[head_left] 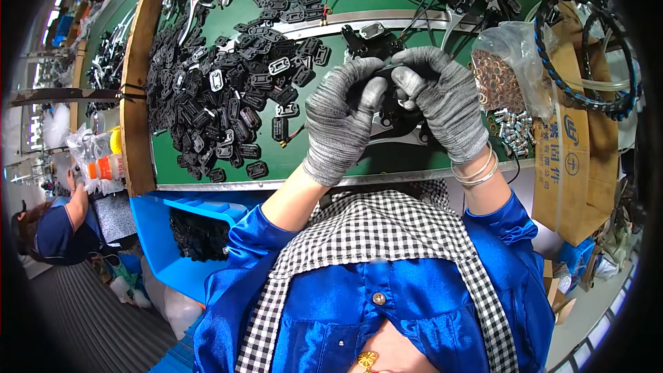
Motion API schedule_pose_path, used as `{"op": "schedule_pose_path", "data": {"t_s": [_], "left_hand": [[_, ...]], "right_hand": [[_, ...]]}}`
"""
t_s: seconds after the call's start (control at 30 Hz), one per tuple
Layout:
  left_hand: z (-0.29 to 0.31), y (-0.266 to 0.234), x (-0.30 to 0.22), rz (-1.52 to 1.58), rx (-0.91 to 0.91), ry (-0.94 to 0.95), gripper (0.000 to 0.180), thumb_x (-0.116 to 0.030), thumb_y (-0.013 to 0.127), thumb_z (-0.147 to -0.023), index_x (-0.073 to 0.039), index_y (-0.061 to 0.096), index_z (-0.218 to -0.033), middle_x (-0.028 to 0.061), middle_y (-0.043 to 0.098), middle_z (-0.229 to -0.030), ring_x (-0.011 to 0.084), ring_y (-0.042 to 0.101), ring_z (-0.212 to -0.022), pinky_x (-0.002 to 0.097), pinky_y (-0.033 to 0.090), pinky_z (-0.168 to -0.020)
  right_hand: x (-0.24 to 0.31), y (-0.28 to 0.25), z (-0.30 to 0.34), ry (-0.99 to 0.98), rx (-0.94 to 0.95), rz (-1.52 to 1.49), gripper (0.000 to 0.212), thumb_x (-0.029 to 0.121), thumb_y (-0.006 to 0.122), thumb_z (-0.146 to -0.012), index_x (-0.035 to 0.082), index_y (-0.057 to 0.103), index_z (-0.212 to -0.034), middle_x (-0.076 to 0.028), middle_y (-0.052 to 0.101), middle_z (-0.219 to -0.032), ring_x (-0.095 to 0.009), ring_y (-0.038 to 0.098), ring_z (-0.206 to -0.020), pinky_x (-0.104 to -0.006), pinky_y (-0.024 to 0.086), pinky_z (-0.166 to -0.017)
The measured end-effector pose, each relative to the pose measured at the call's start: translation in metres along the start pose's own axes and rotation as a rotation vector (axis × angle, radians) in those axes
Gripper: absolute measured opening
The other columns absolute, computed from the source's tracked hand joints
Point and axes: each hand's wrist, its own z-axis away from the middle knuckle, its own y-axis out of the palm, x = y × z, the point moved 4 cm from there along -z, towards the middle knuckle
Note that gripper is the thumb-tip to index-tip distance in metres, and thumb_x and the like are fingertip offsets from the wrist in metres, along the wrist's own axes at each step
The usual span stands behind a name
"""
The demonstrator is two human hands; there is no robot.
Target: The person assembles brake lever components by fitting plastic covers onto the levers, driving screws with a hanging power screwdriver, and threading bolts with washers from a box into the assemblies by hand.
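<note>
My left hand (338, 117) and my right hand (449, 103), both in grey knitted gloves, meet above the workbench. Thumbs and forefingers of both are closed on a small black part (387, 71), mostly hidden by the fingers, so its kind cannot be made out. Directly under the hands lies a black lever assembly (399, 123) with a silver lever, partly covered by the gloves. Another black housing with an oblong metal opening (371, 30) sits just beyond them. Left of my left hand spreads a large heap of flat, oblong black cover plates (231, 90), some showing pale inner faces.
On the right are a clear bag of copper-coloured rings (496, 81), loose silver bolts (514, 132), a brown paper sack (570, 166) and black-blue coiled hose (545, 52). A wooden edge board (140, 90) bounds the left; below stands a blue bin (155, 235). Another person (59, 228) sits far left.
</note>
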Motion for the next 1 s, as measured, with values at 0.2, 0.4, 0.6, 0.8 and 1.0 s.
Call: {"op": "schedule_pose_path", "data": {"t_s": [0.2,0.4,0.6,0.8,1.0], "left_hand": [[-0.008,0.004,0.009,0.357,0.070,-0.318,0.022,-0.009,0.062,-0.094,0.001,0.063,-0.114,0.0071,0.069,-0.095,0.0105,0.067,-0.077,0.0239,0.057,-0.069],[-0.009,0.000,0.015,-0.154,-0.145,0.205,0.024,-0.005,0.065,-0.091,0.001,0.063,-0.114,0.0090,0.069,-0.097,0.0129,0.066,-0.084,0.0257,0.055,-0.076],[-0.029,-0.003,0.031,-0.005,-0.108,-0.042,0.024,-0.007,0.063,-0.093,0.002,0.062,-0.114,0.0091,0.068,-0.100,0.0154,0.065,-0.088,0.0287,0.054,-0.080],[-0.046,0.010,0.040,-0.591,-0.187,0.049,0.030,-0.009,0.064,-0.087,-0.006,0.061,-0.116,0.0192,0.057,-0.111,0.0353,0.053,-0.108,0.0446,0.042,-0.097],[-0.052,0.014,0.054,-0.562,-0.198,0.019,0.038,-0.013,0.069,-0.082,-0.005,0.060,-0.118,0.0187,0.055,-0.113,0.0358,0.055,-0.104,0.0439,0.046,-0.093]], "right_hand": [[0.006,0.002,-0.008,-0.343,-0.083,0.330,0.020,0.013,0.068,-0.087,0.004,0.066,-0.104,-0.012,0.070,-0.088,-0.017,0.067,-0.077,-0.0302,0.054,-0.071],[0.009,0.001,-0.033,-0.057,0.159,0.233,0.020,0.016,0.068,-0.088,0.004,0.070,-0.103,-0.007,0.071,-0.090,-0.013,0.064,-0.078,-0.0284,0.053,-0.074],[0.008,-0.001,-0.072,-0.076,0.061,0.393,0.021,0.018,0.070,-0.087,0.001,0.069,-0.100,-0.007,0.070,-0.083,-0.013,0.063,-0.075,-0.0310,0.053,-0.073],[-0.033,-0.012,-0.142,-0.161,0.074,0.624,0.024,0.025,0.074,-0.082,0.005,0.071,-0.094,-0.009,0.070,-0.077,-0.016,0.065,-0.066,-0.0318,0.054,-0.067],[-0.030,-0.001,-0.137,-0.061,0.117,0.668,0.026,0.026,0.073,-0.082,0.003,0.071,-0.094,-0.011,0.071,-0.078,-0.020,0.068,-0.070,-0.0331,0.054,-0.068]]}}
